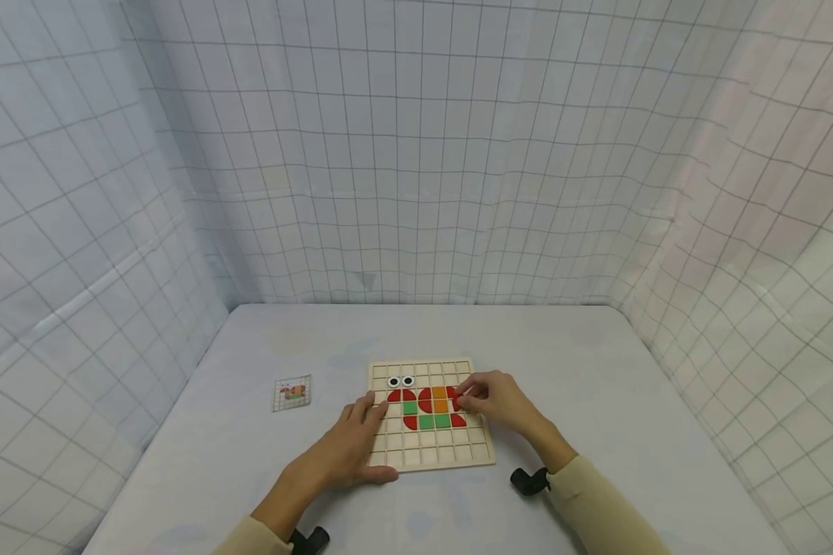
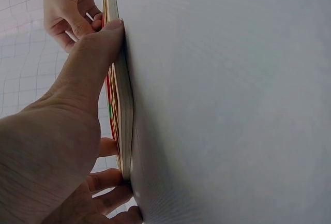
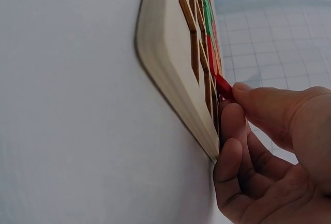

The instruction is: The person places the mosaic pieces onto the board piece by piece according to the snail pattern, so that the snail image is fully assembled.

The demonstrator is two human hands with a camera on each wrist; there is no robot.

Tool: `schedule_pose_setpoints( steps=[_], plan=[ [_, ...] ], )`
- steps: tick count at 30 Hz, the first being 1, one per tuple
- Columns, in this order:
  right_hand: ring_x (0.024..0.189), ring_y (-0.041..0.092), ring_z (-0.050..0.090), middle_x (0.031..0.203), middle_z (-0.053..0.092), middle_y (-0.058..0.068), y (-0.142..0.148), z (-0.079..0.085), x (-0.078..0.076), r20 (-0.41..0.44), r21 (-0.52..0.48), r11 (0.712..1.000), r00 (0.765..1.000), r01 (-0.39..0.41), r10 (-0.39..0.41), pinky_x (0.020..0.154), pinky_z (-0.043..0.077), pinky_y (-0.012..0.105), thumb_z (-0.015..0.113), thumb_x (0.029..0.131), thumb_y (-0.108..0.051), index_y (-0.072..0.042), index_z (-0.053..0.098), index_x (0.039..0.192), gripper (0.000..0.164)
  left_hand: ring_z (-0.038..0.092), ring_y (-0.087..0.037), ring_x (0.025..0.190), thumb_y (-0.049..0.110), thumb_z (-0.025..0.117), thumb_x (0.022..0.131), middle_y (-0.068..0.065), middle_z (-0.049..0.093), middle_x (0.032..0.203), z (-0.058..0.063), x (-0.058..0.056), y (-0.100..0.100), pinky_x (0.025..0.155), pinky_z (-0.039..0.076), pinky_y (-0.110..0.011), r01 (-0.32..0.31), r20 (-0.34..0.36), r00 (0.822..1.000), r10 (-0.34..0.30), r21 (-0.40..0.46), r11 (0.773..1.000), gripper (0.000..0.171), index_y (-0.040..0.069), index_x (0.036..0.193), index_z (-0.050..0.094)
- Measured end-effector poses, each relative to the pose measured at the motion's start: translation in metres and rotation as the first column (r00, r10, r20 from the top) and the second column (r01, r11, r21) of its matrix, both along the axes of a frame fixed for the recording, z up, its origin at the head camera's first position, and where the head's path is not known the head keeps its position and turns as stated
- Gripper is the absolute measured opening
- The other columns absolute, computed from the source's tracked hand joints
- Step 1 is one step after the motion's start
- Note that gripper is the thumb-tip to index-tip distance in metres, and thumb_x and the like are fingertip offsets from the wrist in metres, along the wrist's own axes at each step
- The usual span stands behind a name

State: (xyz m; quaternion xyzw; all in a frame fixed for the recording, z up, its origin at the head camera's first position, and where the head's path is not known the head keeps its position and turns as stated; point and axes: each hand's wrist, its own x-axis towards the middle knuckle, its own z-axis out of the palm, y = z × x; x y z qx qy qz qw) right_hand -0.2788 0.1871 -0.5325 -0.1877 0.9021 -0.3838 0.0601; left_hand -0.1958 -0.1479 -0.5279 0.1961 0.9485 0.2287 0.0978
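Observation:
A wooden grid board (image 1: 416,458) lies on the table with colored tiles set in its squares. My left hand (image 1: 350,449) rests along its left side, fingers spread at the edge and thumb at the front edge; the left wrist view shows the thumb (image 2: 103,40) against the board's side. My right hand (image 1: 496,399) pinches a small red tile (image 3: 224,87) between thumb and fingertips at the board's right side. In the right wrist view that tile is tilted, its lower end at the grid. Set tiles include two eye tiles (image 1: 401,381), orange squares (image 1: 440,399), green squares (image 1: 433,422) and red rounded pieces.
A small pattern card (image 1: 292,393) with a similar colored picture lies left of the board. White cloth walls (image 1: 416,154) with a dark grid enclose the back and sides of the white table (image 1: 569,347). Black wrist mounts (image 1: 529,482) sit at both forearms.

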Motion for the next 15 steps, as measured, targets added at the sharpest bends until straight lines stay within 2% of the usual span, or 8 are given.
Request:
schedule_pose_setpoints(
  steps=[9,15],
  plan=[
    [0.085,0.008,0.068,0.097,0.082,-0.004,0.0003,-0.0012,-0.0018,0.0,-0.006,1.0,1.0,-0.015,0.015,0.075,0.056,0.024,0.087,0.107,-0.02,-0.017,0.088,0.113,0.007,0.041,-0.057,0.167,0.063,0.1,0.087,-0.032,0.031,0.186,-0.0021,-0.0008,-0.0007,0.127,0.052,-0.072,-0.001,0.002,1.0,0.001,0.002,1.0,0.124,0.004,0.178,0.04],
    [0.085,0.011,0.065,0.094,0.079,-0.004,-0.0006,-0.0009,-0.0022,-0.013,0.01,1.0,1.0,-0.003,0.003,0.075,0.054,0.024,0.089,0.105,-0.018,-0.017,0.087,0.107,0.003,0.041,-0.057,0.166,0.064,0.099,0.088,-0.032,0.031,0.186,-0.0015,-0.0013,-0.0005,0.127,0.052,-0.072,0.01,-0.01,1.0,-0.01,0.002,1.0,0.124,0.003,0.178,0.04]
  ],
)
